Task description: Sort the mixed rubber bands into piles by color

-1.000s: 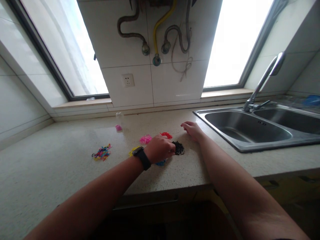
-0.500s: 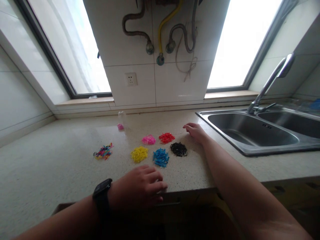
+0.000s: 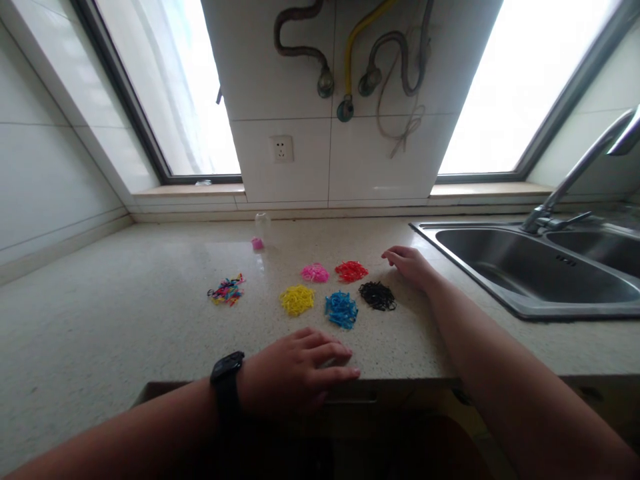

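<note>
Small piles of tiny rubber bands lie on the speckled counter (image 3: 125, 313): pink (image 3: 315, 272), red (image 3: 351, 271), yellow (image 3: 297, 299), blue (image 3: 341, 309) and black (image 3: 377, 295). A mixed-colour pile (image 3: 227, 291) sits apart to the left. My left hand (image 3: 295, 370), with a black watch on the wrist, rests flat at the counter's front edge, fingers stretched out, holding nothing. My right hand (image 3: 411, 262) lies on the counter just right of the red pile, fingers loosely spread, nothing in it.
A steel double sink (image 3: 530, 267) with a tap (image 3: 575, 180) fills the right side. A small clear bottle with a pink cap (image 3: 260, 233) stands near the back wall. A wall socket (image 3: 281, 148) and hoses hang between two windows.
My left hand drew back from the black pile to the counter's front edge and now lies flat. The view shifted slightly left. My right hand stayed put.
</note>
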`<act>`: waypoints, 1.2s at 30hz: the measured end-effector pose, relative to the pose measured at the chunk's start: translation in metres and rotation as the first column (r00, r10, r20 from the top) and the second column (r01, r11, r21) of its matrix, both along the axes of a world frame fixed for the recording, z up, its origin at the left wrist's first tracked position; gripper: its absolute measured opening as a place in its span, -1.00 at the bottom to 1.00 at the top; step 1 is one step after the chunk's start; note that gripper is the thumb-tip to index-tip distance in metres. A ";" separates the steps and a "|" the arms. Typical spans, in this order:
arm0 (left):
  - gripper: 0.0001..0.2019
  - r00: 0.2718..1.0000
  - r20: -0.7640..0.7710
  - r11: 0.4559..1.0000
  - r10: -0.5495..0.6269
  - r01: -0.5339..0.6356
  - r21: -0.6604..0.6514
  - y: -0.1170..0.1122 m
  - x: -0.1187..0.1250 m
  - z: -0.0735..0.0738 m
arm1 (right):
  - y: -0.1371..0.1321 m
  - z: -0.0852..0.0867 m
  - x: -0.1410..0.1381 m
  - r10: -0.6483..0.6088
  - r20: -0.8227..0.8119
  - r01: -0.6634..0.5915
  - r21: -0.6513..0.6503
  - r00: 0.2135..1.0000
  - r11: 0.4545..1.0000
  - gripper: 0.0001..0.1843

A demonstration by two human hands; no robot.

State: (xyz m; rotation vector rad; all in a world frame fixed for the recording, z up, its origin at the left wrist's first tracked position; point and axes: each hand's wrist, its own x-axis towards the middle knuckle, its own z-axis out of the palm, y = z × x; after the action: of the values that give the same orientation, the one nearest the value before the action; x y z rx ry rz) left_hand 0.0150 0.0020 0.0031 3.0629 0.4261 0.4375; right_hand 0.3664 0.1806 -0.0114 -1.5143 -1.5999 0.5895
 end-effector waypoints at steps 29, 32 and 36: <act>-0.50 0.998 -0.058 0.999 -0.013 0.016 0.047 0.002 -0.002 -0.002 | -0.027 0.052 -0.280 0.708 0.664 -0.839 -0.226 0.240 0.496 -0.46; -0.49 0.998 -0.057 0.999 -0.018 0.021 0.048 0.003 -0.002 -0.003 | -0.029 0.051 -0.293 0.714 0.669 -0.853 -0.234 0.206 0.466 -0.46; -0.53 1.000 -0.024 0.998 -0.016 0.017 0.061 0.004 -0.002 -0.006 | -0.030 0.045 -0.301 0.719 0.662 -0.865 -0.216 0.211 0.452 -0.48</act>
State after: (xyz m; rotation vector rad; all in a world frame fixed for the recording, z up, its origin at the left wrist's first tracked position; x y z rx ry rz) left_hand 0.0134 0.0055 -0.0029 3.1307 0.3953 0.4228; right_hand 0.0653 0.1510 0.0338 -0.5575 -3.0077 0.3468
